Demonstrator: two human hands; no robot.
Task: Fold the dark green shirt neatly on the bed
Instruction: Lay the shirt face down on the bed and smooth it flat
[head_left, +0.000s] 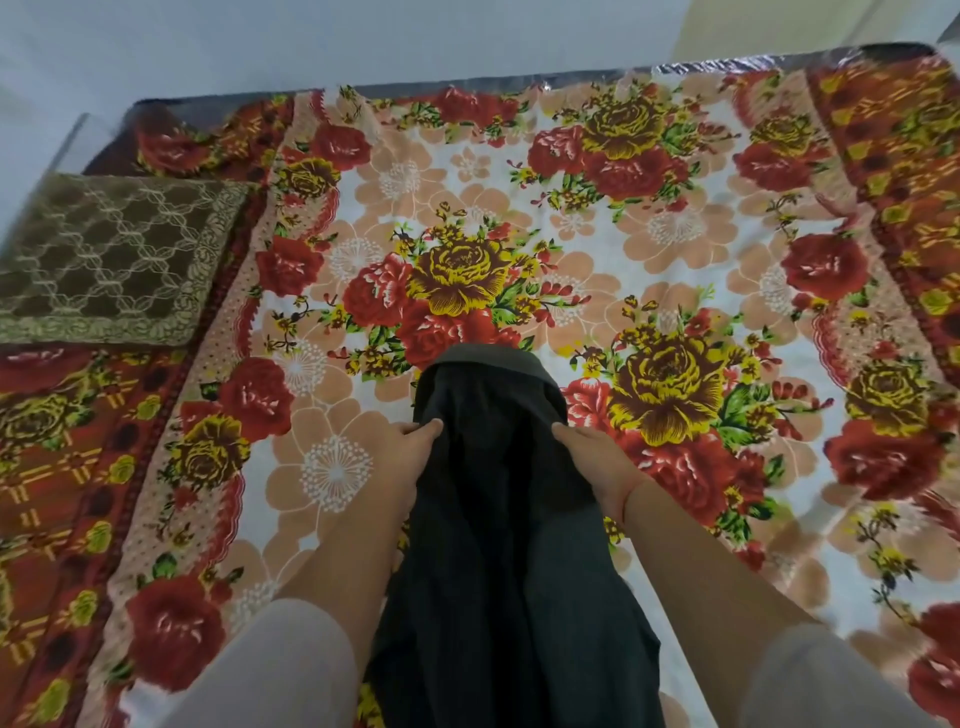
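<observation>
The dark green shirt (498, 519) hangs lengthwise in front of me over the bed (675, 249), its collar end at the top and its lower part falling out of view at the bottom edge. My left hand (400, 457) pinches the shirt's left edge near the top, thumb on the cloth. On the opposite edge, at the same height, my right hand (602, 462) grips the cloth. The fingers of both hands are partly hidden behind the shirt. White sleeves cover both upper arms.
The bed carries a floral sheet in red, yellow and peach with a red patterned border. A brown pillow (114, 254) with a gold lattice pattern lies at the left. A pale wall runs behind the bed's far edge.
</observation>
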